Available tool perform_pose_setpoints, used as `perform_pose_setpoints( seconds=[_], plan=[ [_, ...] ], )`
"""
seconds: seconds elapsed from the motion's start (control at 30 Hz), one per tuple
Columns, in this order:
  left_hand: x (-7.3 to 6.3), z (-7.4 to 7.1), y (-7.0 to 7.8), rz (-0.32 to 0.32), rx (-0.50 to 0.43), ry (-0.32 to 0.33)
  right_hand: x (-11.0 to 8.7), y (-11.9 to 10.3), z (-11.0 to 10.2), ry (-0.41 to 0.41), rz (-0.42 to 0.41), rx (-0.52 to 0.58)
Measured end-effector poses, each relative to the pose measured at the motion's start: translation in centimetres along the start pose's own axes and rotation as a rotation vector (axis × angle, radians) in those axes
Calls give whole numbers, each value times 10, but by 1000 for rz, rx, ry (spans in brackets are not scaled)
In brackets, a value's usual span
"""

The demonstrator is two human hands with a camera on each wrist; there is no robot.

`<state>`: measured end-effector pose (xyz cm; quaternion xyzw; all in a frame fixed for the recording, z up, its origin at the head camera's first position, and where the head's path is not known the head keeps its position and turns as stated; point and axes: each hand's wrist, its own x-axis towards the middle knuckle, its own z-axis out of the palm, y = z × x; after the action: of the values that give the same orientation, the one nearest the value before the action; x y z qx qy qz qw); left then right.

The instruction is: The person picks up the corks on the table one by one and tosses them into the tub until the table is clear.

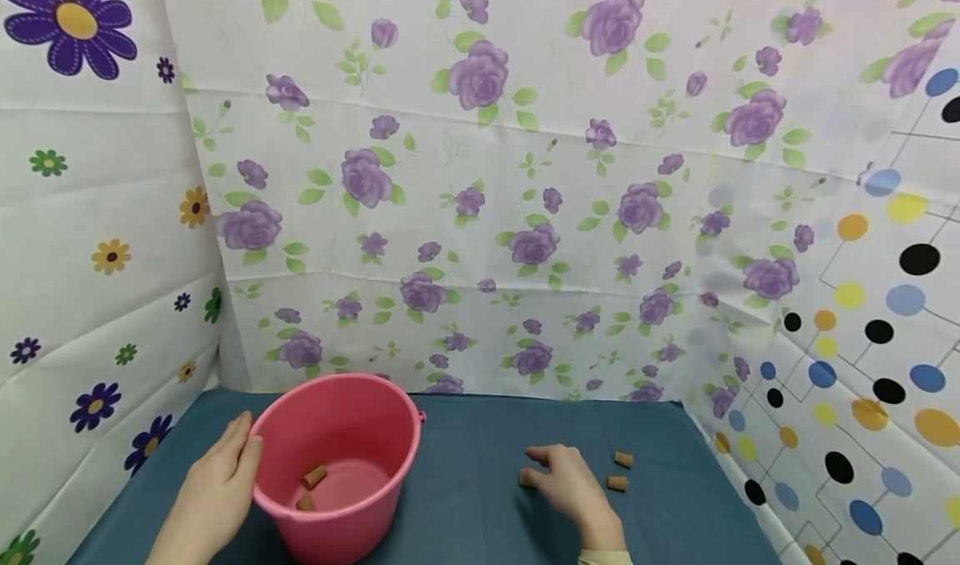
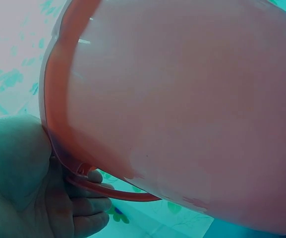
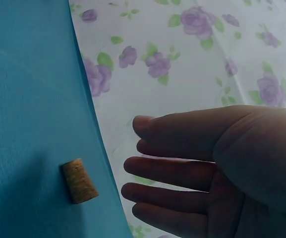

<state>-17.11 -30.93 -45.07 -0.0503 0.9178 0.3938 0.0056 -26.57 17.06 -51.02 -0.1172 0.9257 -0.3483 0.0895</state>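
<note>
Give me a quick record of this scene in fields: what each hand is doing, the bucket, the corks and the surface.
left hand: rests against the outer side of the pink bucket, fingers by its rim
right hand: open, palm down over the blue cloth, fingers reaching at one cork without gripping it
bucket: upright on the cloth, two corks inside
loose corks: two more lie to the right of the right hand
backdrop: flower-print sheets behind, dotted sheet at right
</note>
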Motion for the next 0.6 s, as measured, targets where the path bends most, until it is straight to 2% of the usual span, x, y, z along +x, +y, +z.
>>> perform_pose_setpoints(
  seconds=[0.3,0.6],
  plan=[
    [2,0,0,-12,-2,-6,3,9,5,-98,19,-46],
    [2,-2,0,-14,-1,-31,6,9,13,-64,19,-80]
  ],
)
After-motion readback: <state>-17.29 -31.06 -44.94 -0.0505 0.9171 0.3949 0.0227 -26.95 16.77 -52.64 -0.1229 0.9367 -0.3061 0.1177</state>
